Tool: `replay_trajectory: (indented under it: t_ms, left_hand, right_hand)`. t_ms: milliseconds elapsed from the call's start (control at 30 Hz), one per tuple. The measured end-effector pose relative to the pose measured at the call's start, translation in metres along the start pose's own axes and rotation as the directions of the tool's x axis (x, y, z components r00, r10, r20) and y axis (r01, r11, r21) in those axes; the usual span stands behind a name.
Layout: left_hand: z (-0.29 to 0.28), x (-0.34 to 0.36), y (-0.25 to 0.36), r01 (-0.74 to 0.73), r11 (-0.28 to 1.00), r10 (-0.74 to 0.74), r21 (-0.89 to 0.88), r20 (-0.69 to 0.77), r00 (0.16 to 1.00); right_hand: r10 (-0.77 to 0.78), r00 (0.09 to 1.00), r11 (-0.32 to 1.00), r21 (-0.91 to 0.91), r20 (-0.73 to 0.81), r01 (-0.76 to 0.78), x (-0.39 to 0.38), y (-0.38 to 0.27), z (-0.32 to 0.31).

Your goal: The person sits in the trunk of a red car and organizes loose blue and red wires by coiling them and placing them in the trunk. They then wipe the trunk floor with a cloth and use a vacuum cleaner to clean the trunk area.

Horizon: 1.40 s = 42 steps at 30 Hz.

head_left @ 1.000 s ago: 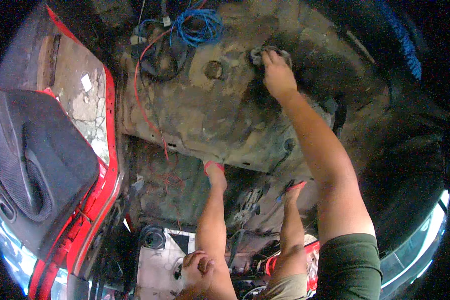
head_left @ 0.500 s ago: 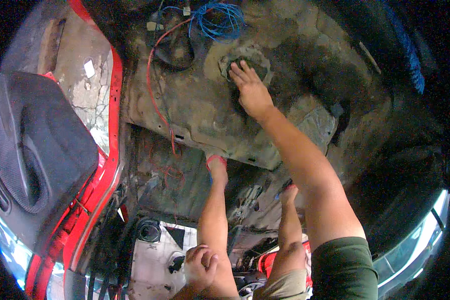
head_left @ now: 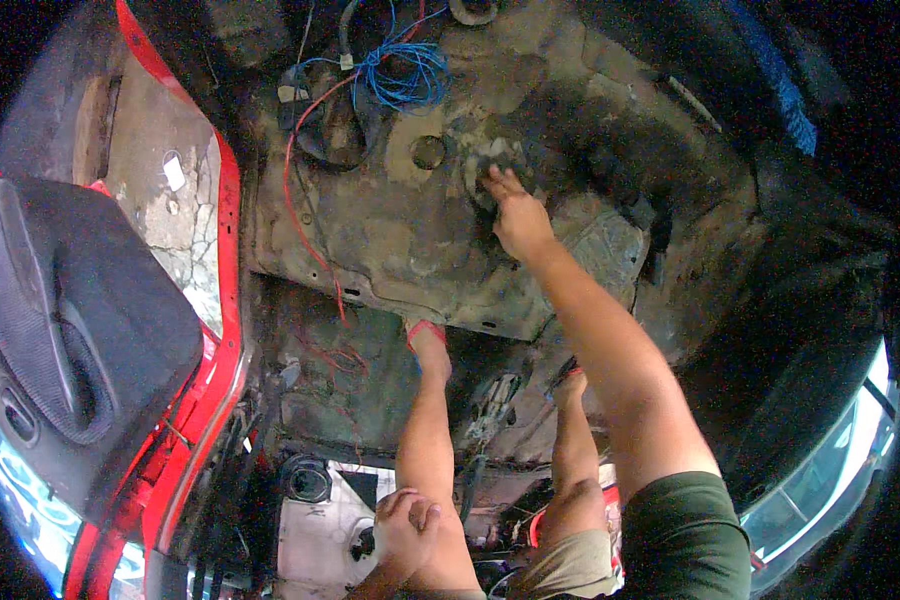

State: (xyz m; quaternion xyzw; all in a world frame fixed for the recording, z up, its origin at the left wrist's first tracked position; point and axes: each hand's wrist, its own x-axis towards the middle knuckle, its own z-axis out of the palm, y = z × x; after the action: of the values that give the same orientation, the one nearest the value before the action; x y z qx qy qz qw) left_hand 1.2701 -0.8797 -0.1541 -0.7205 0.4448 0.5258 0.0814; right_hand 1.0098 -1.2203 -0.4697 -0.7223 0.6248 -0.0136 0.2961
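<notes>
My right hand (head_left: pixel 522 222) reaches over the bare, stained metal floor pan (head_left: pixel 400 230) of a vehicle. Its fingertips press on a crumpled grey and dark piece (head_left: pixel 492 152) that looks like a rag. Blur and the fingers partly hide it. To its left, a round dark hole (head_left: pixel 429 152) shows in the panel. My left hand (head_left: pixel 407 522) rests on my left leg, fingers loosely curled, with nothing visible in it.
A coil of blue wire (head_left: pixel 402 75) and a red cable (head_left: pixel 290 180) lie on the panel. At the left are the red door frame (head_left: pixel 228 200) and a dark door trim panel (head_left: pixel 80 300). My feet stand beyond the panel's near edge, beside loose thin red wires (head_left: pixel 340 358).
My right hand has slid rightward over the panel with the grey rag, uncovering the round hole. The view has shifted slightly. My left hand stays on the leg.
</notes>
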Motion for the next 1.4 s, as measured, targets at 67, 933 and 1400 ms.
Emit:
replay_trajectory:
  t_ms: [67, 933, 1400]
  left_hand:
    - [0.005, -0.011, -0.006, 0.045, 0.999, -0.045, -0.013, -0.013, 0.999]
    - [0.001, 0.0, 0.011, 0.069, 0.997, -0.07, -0.017, -0.079, 0.994]
    - [0.005, -0.002, 0.025, 0.009, 0.998, -0.004, 0.059, -0.083, 0.997]
  right_hand:
    - [0.169, 0.924, 0.978, 0.057, 0.343, -0.2, 0.009, -0.019, -0.03]
    - [-0.042, 0.976, 0.995, -0.08, 0.215, 0.061, 0.032, -0.046, 0.031]
    - [0.153, 0.966, 0.893, 0.39, 0.21, -0.226, -0.003, 0.0, -0.026]
